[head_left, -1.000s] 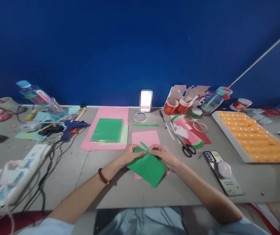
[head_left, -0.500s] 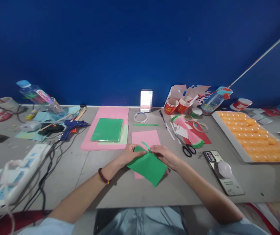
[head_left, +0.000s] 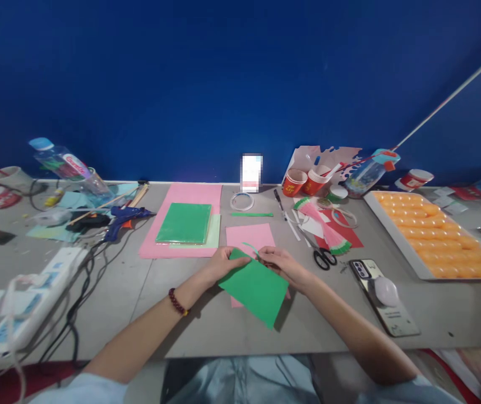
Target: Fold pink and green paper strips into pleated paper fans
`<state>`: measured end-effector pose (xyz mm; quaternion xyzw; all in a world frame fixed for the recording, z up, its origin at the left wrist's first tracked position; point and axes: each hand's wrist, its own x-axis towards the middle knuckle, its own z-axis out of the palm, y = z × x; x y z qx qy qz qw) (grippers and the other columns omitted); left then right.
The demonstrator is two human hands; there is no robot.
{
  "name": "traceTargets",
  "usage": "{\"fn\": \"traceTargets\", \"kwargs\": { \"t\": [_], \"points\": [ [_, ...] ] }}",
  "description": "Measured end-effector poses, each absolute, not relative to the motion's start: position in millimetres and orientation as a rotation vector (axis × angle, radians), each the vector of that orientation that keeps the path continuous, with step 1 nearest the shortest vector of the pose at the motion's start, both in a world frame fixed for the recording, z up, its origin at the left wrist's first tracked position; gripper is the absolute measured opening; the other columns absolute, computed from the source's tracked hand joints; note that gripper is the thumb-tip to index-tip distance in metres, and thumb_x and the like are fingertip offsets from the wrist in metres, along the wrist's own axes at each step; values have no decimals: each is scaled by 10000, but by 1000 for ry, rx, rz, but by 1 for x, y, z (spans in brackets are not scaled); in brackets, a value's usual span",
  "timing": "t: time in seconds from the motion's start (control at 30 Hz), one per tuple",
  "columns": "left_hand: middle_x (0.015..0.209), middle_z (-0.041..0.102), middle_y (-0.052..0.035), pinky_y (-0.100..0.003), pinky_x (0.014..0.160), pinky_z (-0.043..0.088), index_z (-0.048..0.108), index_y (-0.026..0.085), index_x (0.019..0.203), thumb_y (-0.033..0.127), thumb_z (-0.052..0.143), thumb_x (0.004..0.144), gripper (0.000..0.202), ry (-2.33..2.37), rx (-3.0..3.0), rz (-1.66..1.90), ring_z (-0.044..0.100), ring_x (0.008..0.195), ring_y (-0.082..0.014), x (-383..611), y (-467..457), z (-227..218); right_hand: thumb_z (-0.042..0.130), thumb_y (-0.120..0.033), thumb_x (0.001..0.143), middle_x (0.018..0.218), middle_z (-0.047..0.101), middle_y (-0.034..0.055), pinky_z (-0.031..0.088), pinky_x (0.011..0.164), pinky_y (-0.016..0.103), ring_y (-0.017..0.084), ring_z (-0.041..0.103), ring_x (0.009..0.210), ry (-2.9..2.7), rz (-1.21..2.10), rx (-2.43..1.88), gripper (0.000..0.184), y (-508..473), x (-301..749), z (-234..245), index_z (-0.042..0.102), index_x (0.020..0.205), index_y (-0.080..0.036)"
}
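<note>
Right now I see both hands on one green sheet (head_left: 257, 289), which lies turned like a diamond at the near middle of the tabletop (head_left: 232, 336), partly over a small pink sheet (head_left: 251, 234). My left hand (head_left: 219, 264), with a bead bracelet (head_left: 177, 303) at the wrist, has its fingers pinched shut on the sheet's 10 o'clock corner. My right hand (head_left: 285, 264) has its fingers closed narrow on the sheet's 12 o'clock edge, just where a thin green curl (head_left: 249, 247) rises from it; whether they grip the curl too I cannot tell.

From the hands, black scissors (head_left: 323, 258) lie near at 2 o'clock, a phone (head_left: 385, 294) sits at 3 o'clock, and a tray of orange balls (head_left: 434, 235) lies farther out beyond it. At 11 o'clock a green paper stack (head_left: 185, 223) rests on a large pink sheet (head_left: 181, 196), with a blue glue gun (head_left: 126, 216) at 10 o'clock. A tape ring (head_left: 241, 201) lies at 12 o'clock and red paper cups (head_left: 303, 182) stand at 1 o'clock
</note>
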<state>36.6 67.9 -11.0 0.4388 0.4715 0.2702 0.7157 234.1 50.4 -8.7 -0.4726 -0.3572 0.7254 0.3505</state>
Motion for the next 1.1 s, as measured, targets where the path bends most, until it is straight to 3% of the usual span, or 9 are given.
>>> {"fn": "traceTargets", "kwargs": {
  "t": [0.13,0.33,0.5,0.6,0.73,0.8,0.97,1.1],
  "points": [
    [663,667,-21,-225,543,450,640,131,720,424,806,538,383,1034,970,606,594,551,-130,36,69,-13,738,-387,637,559,496,-54,274,513,220,76,401,529,-955,1959,-1214,277,47,234,-5,579,628,-160],
    [614,649,-5,-196,500,406,651,128,703,407,798,570,343,1005,934,618,563,499,-104,31,71,-14,773,-333,614,594,548,-55,317,527,216,82,467,524,-918,2047,-1081,277,46,236,-7,572,715,-172],
    [645,676,-48,-232,572,449,667,110,692,452,708,684,344,836,774,708,592,536,-133,28,77,-14,776,-331,632,627,560,-49,337,531,208,80,489,550,-896,2038,-1052,285,46,235,-5,558,730,-176],
    [762,712,-87,-296,711,486,686,109,793,528,675,685,433,719,595,753,653,683,-204,27,79,-11,791,-333,619,585,510,-68,322,510,198,65,446,522,-842,1955,-1059,310,47,233,-4,535,709,-183],
    [1040,689,-149,-427,901,446,651,116,1050,718,600,632,734,526,525,806,628,987,-317,28,74,-5,798,-357,612,583,491,-73,350,533,206,69,445,534,-759,1805,-994,342,50,229,-10,507,689,-194],
    [1069,681,-151,-437,900,451,650,130,1056,677,661,608,707,554,596,801,615,1020,-331,31,68,-3,789,-381,622,605,511,-66,380,563,222,80,467,554,-748,1732,-979,345,51,227,-15,505,697,-201],
    [1087,681,-132,-415,845,496,661,148,1031,341,817,585,510,860,720,806,640,975,-303,43,58,-8,776,-406,638,584,500,-67,382,551,232,82,453,533,-821,1557,-1037,323,51,224,-22,530,688,-202],
    [1071,683,-156,-410,838,510,672,113,1022,339,830,559,539,961,755,856,653,934,-295,47,58,-13,801,-384,605,611,533,-57,394,573,235,81,466,550,-763,1625,-1010,306,50,225,-17,585,719,-200]
  ]
}}
